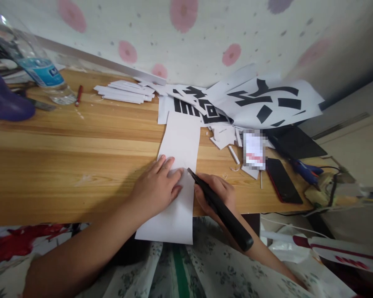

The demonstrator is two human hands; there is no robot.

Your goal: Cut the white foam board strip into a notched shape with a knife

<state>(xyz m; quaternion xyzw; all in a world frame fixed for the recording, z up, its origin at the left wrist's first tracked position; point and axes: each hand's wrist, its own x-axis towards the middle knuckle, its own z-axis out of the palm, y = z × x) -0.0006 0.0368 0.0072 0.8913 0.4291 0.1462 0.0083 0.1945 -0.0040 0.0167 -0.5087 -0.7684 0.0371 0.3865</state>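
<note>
A long white strip of paper (182,142) lies on the wooden table, its near end hanging past the front edge. My left hand (157,186) rests on the strip with fingers stretched out, pressing it flat. In my right hand (219,190) is a black-handled utility knife (225,215), gripped low near its narrow metal tip. That tip points away from me and meets the paper just right of my left fingertips. Whether it has cut into the sheet cannot be told.
Behind the strip are printed sheets with black characters (265,101) and a stack of paper strips (127,91). Paper scraps (224,135), a dark phone (284,181) and a blue glue gun (306,170) lie right. A water bottle (46,72) and a red pen (79,95) are left.
</note>
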